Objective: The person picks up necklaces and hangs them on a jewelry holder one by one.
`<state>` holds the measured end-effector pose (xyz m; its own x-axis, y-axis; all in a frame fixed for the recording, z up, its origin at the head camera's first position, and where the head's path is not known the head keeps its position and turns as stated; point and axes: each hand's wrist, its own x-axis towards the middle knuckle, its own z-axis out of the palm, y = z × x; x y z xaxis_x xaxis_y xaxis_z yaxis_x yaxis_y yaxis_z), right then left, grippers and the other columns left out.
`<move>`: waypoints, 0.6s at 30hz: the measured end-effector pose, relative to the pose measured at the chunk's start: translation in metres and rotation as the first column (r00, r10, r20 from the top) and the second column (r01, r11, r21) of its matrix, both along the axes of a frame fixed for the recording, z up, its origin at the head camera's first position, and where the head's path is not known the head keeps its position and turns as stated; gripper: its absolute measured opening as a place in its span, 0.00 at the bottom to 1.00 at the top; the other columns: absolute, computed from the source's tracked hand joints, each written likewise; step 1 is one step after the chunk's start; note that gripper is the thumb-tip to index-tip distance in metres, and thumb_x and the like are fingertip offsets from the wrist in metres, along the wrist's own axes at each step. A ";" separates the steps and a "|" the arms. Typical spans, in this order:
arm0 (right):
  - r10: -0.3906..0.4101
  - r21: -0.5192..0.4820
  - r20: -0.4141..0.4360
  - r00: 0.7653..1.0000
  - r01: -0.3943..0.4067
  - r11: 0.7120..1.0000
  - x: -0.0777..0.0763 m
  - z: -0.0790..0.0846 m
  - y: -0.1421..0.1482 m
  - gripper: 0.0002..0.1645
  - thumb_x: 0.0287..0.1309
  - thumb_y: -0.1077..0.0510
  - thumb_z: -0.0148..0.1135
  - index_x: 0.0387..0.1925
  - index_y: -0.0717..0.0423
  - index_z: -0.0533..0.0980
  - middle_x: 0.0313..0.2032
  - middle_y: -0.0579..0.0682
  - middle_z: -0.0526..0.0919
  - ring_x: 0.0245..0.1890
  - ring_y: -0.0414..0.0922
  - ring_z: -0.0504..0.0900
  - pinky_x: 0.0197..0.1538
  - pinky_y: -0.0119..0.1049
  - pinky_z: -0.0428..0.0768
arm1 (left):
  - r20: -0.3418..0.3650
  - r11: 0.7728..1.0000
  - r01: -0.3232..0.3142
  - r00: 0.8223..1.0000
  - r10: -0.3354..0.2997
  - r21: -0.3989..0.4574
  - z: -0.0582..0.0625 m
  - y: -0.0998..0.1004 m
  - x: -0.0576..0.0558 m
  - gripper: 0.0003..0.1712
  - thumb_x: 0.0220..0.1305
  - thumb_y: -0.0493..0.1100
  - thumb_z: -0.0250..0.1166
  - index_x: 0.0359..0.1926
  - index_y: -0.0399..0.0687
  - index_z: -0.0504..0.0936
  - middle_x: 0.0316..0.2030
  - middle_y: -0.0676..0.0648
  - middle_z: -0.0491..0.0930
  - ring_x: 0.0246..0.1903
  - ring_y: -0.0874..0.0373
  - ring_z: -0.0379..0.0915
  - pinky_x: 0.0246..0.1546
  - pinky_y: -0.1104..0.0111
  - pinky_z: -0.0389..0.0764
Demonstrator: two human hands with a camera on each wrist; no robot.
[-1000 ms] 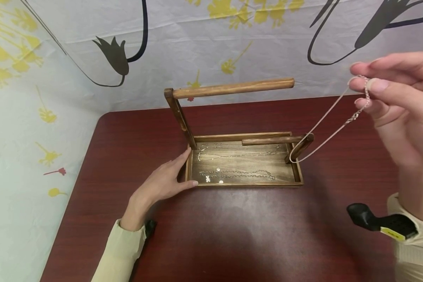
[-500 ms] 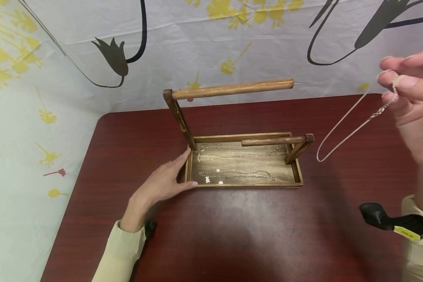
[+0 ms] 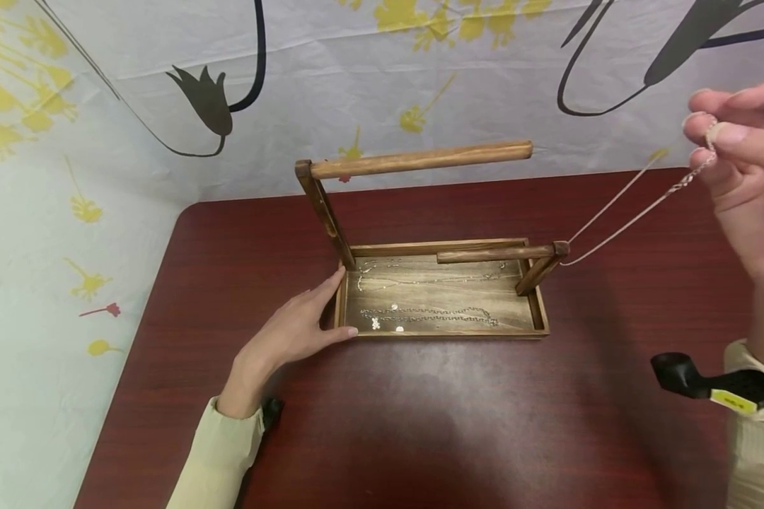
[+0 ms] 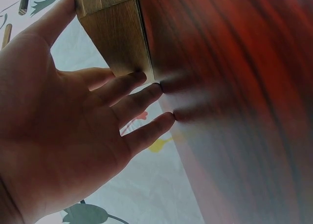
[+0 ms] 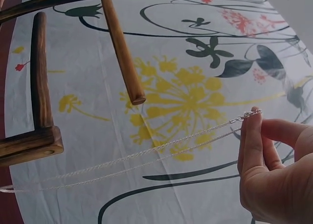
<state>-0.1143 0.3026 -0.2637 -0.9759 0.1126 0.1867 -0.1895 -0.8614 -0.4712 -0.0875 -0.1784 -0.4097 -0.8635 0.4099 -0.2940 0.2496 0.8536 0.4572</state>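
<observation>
A thin silver necklace is pinched between the thumb and fingers of my right hand, at the right of the head view. Its loop slants down left, its low end by the corner of the short arm of a wooden jewelry stand; whether they touch I cannot tell. In the right wrist view the necklace stretches left from the fingertips, its clasp near them. My left hand rests against the stand's left end, thumb on the front rim. In the left wrist view its fingers are spread and fairly straight.
A tall post carries a long wooden bar above the tray. At the tray's right is a lower bar. Inside lie a chain necklace, a finer chain and small silver pieces. A patterned cloth hangs behind the dark red table.
My right hand has moved right, then held about level with the necklace. The loop swung right, away from the short arm, then back left toward its corner. My left hand stays put.
</observation>
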 end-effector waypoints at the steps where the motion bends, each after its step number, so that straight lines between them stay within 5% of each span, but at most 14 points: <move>1: -0.007 0.005 0.006 1.000 0.007 1.000 -0.002 0.000 0.000 0.18 0.64 0.84 0.36 0.51 0.78 0.67 0.52 0.76 0.77 0.40 0.64 0.83 0.30 0.44 0.84 | -0.002 1.000 0.000 1.000 0.000 0.001 0.000 0.000 0.000 0.59 0.58 0.72 0.64 0.79 0.68 0.39 0.76 0.53 0.52 0.72 0.48 0.56 0.68 0.50 0.61; 18: 0.025 0.054 -0.006 1.000 -0.025 0.998 -0.019 0.007 -0.017 0.19 0.57 0.90 0.39 0.46 0.84 0.71 0.46 0.78 0.79 0.37 0.66 0.85 0.29 0.46 0.85 | 0.017 1.000 -0.023 1.000 0.022 0.020 0.002 0.001 0.001 0.62 0.55 0.73 0.66 0.79 0.68 0.39 0.76 0.54 0.51 0.72 0.52 0.55 0.68 0.52 0.63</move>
<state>-0.1335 0.2853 -0.2568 -0.9770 0.0776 0.1986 -0.1714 -0.8396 -0.5155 -0.0868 -0.1770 -0.4078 -0.8677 0.3962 -0.3003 0.2226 0.8497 0.4779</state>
